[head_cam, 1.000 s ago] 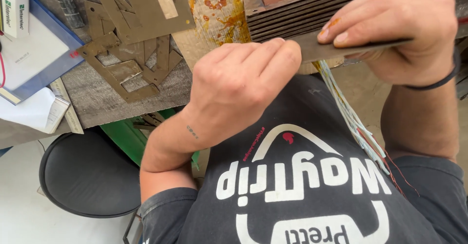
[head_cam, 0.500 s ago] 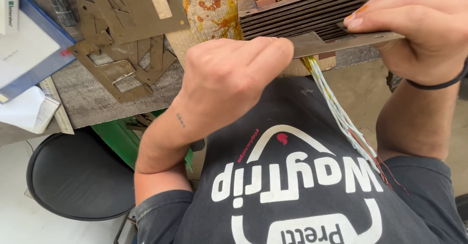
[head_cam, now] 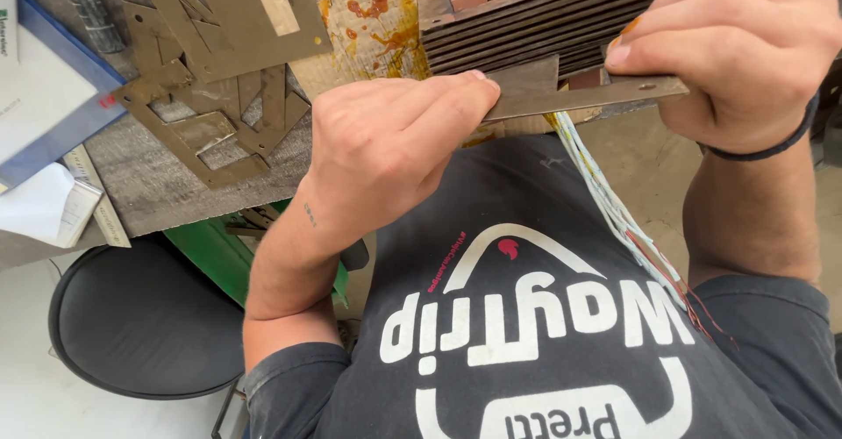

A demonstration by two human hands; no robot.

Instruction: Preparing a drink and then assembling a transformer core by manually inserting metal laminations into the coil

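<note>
- Grey steel, thin and flat: a long metal strip (head_cam: 583, 97) lies level across the middle, just under the stack of dark laminated metal plates (head_cam: 544, 22) and touching it.
- Left hand (head_cam: 386, 154): grip clenched, fingertips pinching the strip's near end.
- Right hand (head_cam: 737, 49): grip closed over the strip's far end, a black band on the wrist.
- A bundle of thin white and red wires (head_cam: 614, 207) hangs from the stack down over the dark printed shirt.
- Flat brown cut-out metal pieces (head_cam: 206, 97) lie scattered on the worn grey desk (head_cam: 149, 193).
- A round black stool (head_cam: 140, 321) stands below the desk edge.
</note>
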